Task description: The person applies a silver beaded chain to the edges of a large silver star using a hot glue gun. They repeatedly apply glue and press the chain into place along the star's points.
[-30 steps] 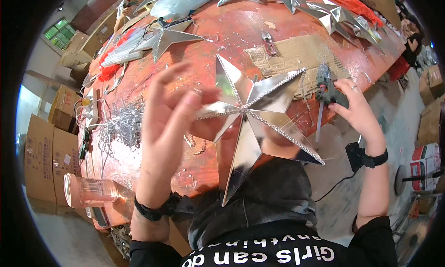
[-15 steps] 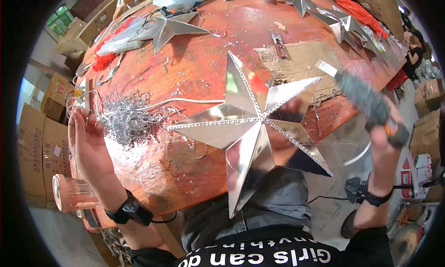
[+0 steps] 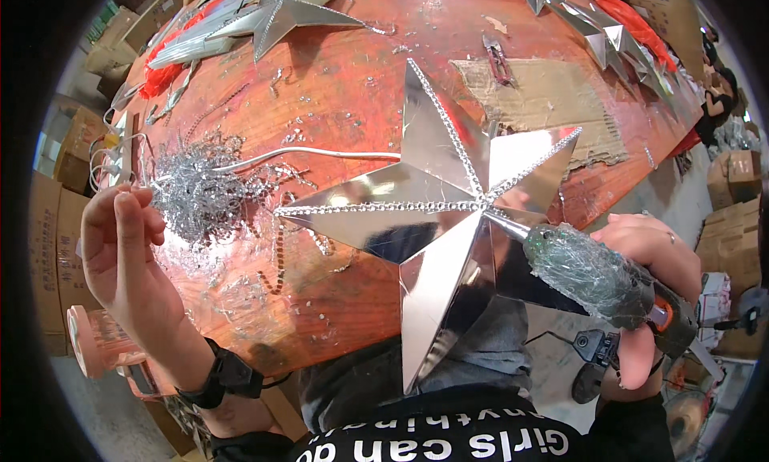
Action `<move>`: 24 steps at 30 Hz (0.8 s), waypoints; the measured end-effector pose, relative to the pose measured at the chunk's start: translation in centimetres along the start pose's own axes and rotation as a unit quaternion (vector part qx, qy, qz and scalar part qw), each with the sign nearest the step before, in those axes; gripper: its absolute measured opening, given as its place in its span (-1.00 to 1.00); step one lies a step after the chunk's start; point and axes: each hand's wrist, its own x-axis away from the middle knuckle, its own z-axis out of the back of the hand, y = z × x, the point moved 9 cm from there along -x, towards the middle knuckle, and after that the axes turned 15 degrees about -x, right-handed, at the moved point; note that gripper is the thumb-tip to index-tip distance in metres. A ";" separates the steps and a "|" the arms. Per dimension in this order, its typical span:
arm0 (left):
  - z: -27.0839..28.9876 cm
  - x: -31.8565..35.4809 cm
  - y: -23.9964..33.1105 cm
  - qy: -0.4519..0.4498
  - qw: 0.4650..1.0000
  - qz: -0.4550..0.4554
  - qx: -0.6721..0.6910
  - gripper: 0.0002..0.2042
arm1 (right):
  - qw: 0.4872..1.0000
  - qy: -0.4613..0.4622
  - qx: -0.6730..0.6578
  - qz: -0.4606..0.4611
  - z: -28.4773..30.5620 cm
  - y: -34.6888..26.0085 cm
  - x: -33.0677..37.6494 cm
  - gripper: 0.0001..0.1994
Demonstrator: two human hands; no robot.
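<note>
- Step in hand, as I judge it: gluing bead trim (image 3: 376, 209) along the ridges of the silver star (image 3: 448, 250). Left, top and upper-right ridges carry trim; the bottom ridge looks bare, and the lower-right one is hidden behind the glue gun (image 3: 589, 274).
- The star is in front of the person, its lower points reaching past the near edge of the surface (image 3: 336, 101), over the lap (image 3: 489, 350).
- Right hand (image 3: 657, 250): grip wrapped around the gun, nozzle at the star's centre; whether it touches, I cannot tell.
- Left hand (image 3: 132, 254): fingers curled beside the bead heap (image 3: 200, 193); whether the grip pinches a strand, I cannot tell.
- The next move seems to call for a steady nozzle down the bare ridge and a strand ready in the left hand.
- Room: the surface beyond the star is fairly open up to the far star (image 3: 280, 29); pliers (image 3: 498, 61) and cardboard (image 3: 561, 109) take the right side.
- Tighter on the left: a white cord (image 3: 304, 151) runs behind the star, and a cup (image 3: 100, 342) stands near the left wrist.
</note>
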 end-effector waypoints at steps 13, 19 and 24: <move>-1.5 0.4 1.2 0.003 0.990 -0.050 -0.129 -0.79 | 0.999 -0.014 -0.020 -0.021 -0.2 -0.2 0.2 -0.05; -1.7 0.5 1.3 0.006 0.995 -0.018 -0.102 -0.77 | 0.997 -0.080 0.012 0.001 -0.9 -1.5 0.1 -0.08; -1.6 1.0 1.8 0.030 0.993 -0.029 -0.110 -0.83 | 0.997 -0.051 0.053 0.031 -1.5 -2.7 0.4 -0.53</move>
